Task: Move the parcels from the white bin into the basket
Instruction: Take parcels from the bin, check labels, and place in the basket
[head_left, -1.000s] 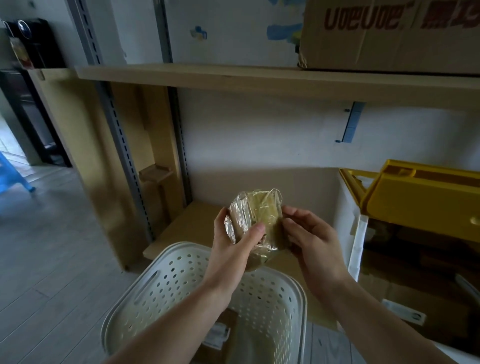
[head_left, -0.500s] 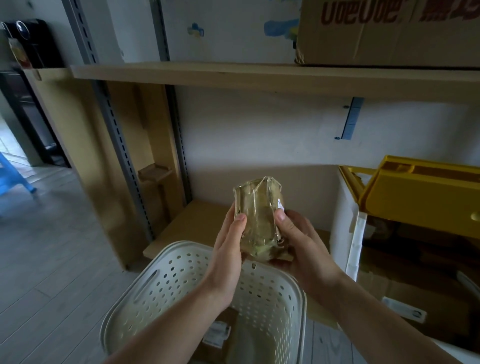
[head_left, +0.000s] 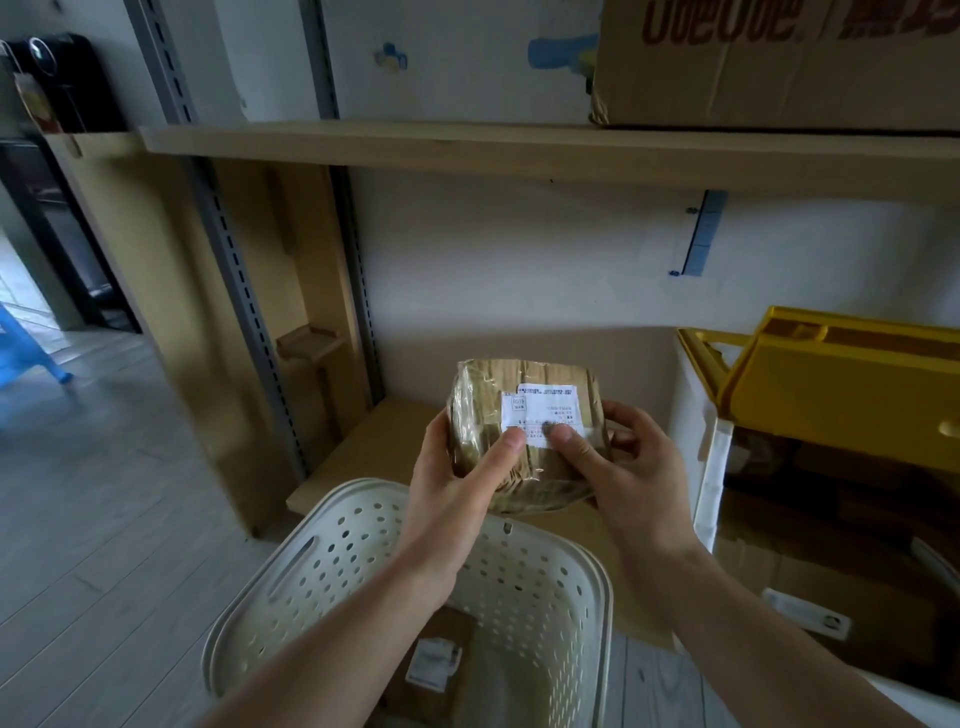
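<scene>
A small brown parcel wrapped in clear tape, with a white label facing me, is held in the air above the far rim of the perforated white basket. My left hand grips its left side with the thumb on the front. Gripping its right side, my right hand has its thumb on the label. Another labelled parcel lies at the bottom of the basket. At the right stands the white bin, with cardboard parcels inside.
A yellow lid is propped up over the bin. A wooden shelf board runs overhead and carries a big cardboard box. A low wooden shelf sits behind the basket. Grey plank floor lies to the left.
Both hands have turned the parcel from edge-on to flat, so its white label now faces me. It stays over the basket's far rim.
</scene>
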